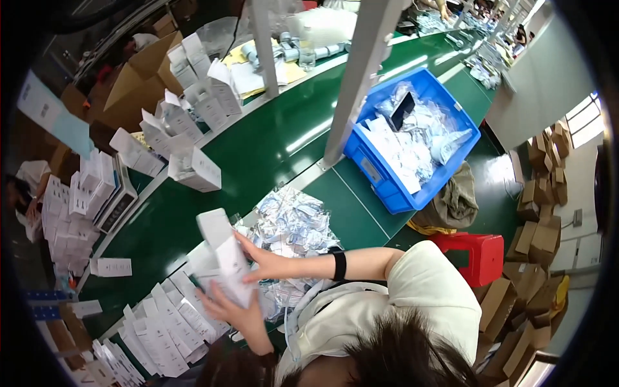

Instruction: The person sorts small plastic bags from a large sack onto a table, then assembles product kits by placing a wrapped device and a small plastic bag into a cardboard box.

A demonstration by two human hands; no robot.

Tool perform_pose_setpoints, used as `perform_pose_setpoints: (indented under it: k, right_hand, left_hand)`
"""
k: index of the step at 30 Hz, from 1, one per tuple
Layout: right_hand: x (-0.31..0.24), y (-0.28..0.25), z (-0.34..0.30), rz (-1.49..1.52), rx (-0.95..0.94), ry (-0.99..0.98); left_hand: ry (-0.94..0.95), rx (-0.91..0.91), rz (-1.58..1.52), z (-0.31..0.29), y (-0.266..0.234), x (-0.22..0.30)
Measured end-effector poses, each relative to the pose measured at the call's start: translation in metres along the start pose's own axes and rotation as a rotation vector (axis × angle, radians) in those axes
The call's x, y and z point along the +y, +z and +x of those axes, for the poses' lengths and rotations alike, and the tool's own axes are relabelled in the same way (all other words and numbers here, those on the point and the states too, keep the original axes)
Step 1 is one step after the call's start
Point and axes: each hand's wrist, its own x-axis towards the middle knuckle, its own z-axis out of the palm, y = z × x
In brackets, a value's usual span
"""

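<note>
A small white carton [225,251] with its end flap raised is tilted between my hands over the near side of the green work surface. My right hand [263,259], with a black band on the wrist, grips its right side, thumb and fingers apart around it. Below, my left hand [231,313] holds the carton's lower end, slightly blurred by motion. Whatever is inside the carton cannot be made out. Just right of it lies a heap of small clear plastic bags with white and pale blue contents [293,222]. Rows of white flat cartons [167,322] stand near my left hand.
A green conveyor belt [264,151] curves past, with open white cartons [195,169] along it. A blue crate [387,193] of bagged items stands right of a metal post [361,77]. A red stool [474,258] and brown cardboard boxes [535,245] are at right.
</note>
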Motion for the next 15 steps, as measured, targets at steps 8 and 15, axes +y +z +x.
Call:
perform_pose_setpoints:
  k: [8,15]
  right_hand:
    - [-0.064,-0.115,-0.097,-0.316,0.173,-0.183]
    - [-0.105,-0.491,-0.219,-1.555,0.953,1.207]
  left_hand:
    - [0.192,-0.678,-1.348,0.025,0.026,0.101]
    - [0.039,-0.639,-1.416,0.026,0.041,0.134]
